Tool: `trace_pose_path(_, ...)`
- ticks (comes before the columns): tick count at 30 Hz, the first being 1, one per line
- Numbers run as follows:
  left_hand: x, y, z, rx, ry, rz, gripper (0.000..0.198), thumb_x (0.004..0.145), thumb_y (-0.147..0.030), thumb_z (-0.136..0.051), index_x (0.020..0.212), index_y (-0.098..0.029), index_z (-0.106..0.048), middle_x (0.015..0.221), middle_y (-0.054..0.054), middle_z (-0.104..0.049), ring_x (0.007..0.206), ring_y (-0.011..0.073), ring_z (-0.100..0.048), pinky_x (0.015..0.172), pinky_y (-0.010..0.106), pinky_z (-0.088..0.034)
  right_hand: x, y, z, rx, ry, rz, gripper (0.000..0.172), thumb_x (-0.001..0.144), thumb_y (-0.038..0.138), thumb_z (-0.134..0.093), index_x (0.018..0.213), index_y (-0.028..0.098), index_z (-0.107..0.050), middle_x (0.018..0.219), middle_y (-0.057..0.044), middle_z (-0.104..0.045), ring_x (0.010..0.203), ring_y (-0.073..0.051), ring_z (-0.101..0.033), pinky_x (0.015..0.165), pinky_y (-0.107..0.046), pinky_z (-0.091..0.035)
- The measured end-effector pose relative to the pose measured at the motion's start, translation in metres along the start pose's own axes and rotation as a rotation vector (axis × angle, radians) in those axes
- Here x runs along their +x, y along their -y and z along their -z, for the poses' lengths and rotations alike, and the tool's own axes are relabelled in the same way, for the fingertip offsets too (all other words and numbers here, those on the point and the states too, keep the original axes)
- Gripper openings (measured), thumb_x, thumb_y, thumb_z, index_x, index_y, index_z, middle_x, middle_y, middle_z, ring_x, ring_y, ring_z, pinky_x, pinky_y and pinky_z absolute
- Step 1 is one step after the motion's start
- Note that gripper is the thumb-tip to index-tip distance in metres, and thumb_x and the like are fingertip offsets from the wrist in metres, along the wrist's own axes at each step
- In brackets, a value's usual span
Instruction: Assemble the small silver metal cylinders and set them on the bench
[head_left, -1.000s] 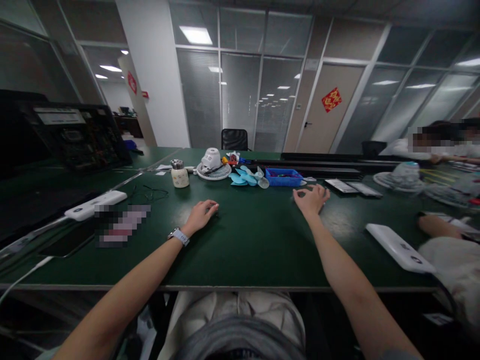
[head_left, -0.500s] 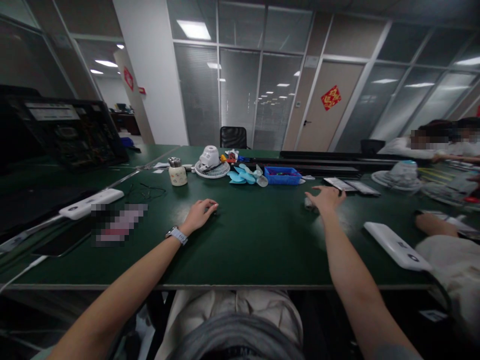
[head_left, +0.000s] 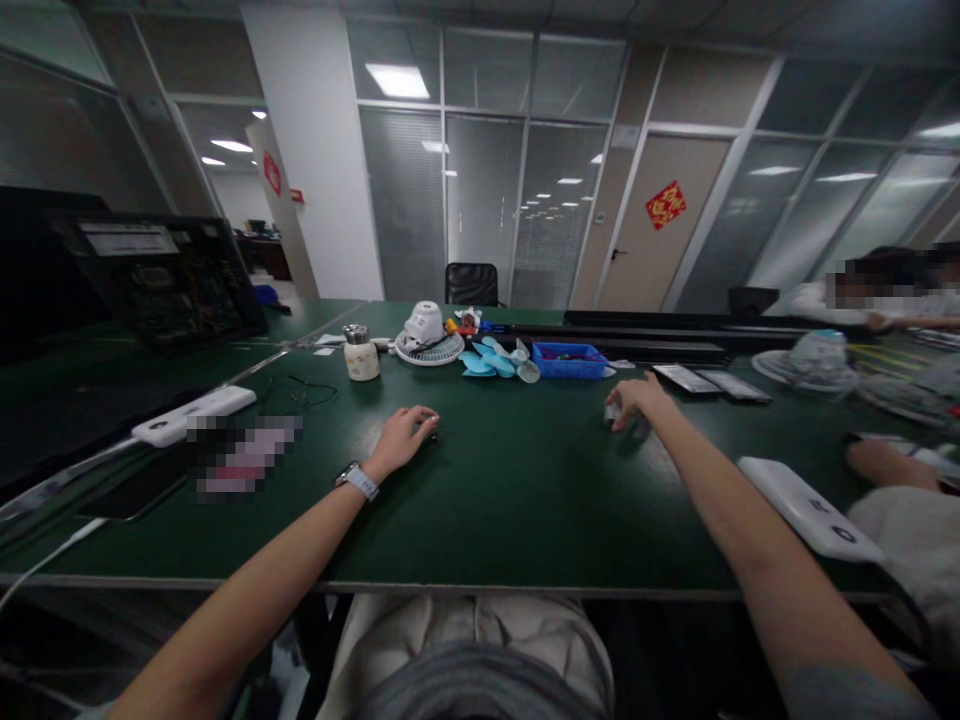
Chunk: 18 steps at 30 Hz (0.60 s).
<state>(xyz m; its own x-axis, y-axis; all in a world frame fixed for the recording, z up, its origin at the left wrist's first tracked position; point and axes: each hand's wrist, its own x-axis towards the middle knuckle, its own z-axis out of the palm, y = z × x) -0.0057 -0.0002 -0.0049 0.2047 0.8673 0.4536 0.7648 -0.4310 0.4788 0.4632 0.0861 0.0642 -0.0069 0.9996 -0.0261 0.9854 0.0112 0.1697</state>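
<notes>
My left hand [head_left: 405, 440] rests on the green table with fingers curled and thumb near the fingertips. A small dark thing shows at the tips, too small to name. Over on the right, my right hand [head_left: 642, 402] is bent down with its fingers and thumb closed around a small grey cylindrical piece [head_left: 611, 412]. Part of that piece is hidden by the fingers. Beyond the hands lie light-blue fan blades [head_left: 487, 360], a blue tray [head_left: 570, 362] with small parts in it, and a white fan body with its grille [head_left: 426, 335].
A cream bottle [head_left: 362, 360] stands at the back left. White power strips lie left [head_left: 196, 414] and right [head_left: 808, 510]. Flat packs [head_left: 686, 379] lie behind my right hand. Co-workers sit along the right. An opened electronic chassis [head_left: 165, 280] stands far left.
My right hand has lowered and turned, and its spread fingers have closed around the small grey cylindrical piece. My left hand stays in nearly the same place. The camera view has tilted slightly upward.
</notes>
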Motion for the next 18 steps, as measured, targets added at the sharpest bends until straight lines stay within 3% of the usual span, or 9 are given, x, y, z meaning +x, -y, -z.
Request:
trace_pose_path(5,-0.001,-0.004,0.001,-0.02,0.016,0.003,0.036,0.089,-0.049,-0.043,0.102,-0.022,-0.063,0.092,0.005,-0.072,0.096,0.0255,-0.057,0.083,0.038,-0.043,0.001,0.004,0.001,-0.068,0.033,0.006,0.051,0.044,0.038,-0.087,0.092,0.025,-0.075,0.1,-0.01,-0.071,0.105,-0.033,-0.061,0.104,-0.052,-0.026)
trace_pose_path(9,-0.001,-0.005,0.0,-0.032,0.008,0.003,0.035,0.089,-0.048,-0.044,0.102,-0.022,-0.063,0.091,0.005,-0.072,0.095,0.0258,-0.056,0.084,0.038,-0.043,0.008,-0.01,0.007,0.124,0.136,-0.035,0.04,0.05,0.041,-0.084,0.085,0.024,-0.076,0.094,-0.008,-0.073,0.095,-0.029,-0.065,0.091,-0.045,-0.043)
trace_pose_path(13,-0.001,-0.003,0.0,-0.025,0.007,-0.003,0.034,0.09,-0.048,-0.043,0.102,-0.023,-0.063,0.091,0.005,-0.071,0.095,0.0259,-0.055,0.083,0.038,-0.043,0.019,-0.032,0.012,0.314,0.27,0.05,0.028,0.058,0.047,-0.078,0.068,0.021,-0.075,0.081,-0.009,-0.073,0.082,-0.025,-0.068,0.08,-0.037,-0.05)
trace_pose_path(18,-0.001,-0.003,-0.001,-0.011,0.018,-0.008,0.034,0.09,-0.048,-0.043,0.103,-0.023,-0.063,0.091,0.005,-0.071,0.096,0.0252,-0.056,0.082,0.038,-0.044,0.019,-0.052,0.008,0.396,0.206,0.049,0.027,0.069,0.047,-0.071,0.065,0.02,-0.075,0.072,-0.009,-0.072,0.078,-0.024,-0.069,0.08,-0.034,-0.052)
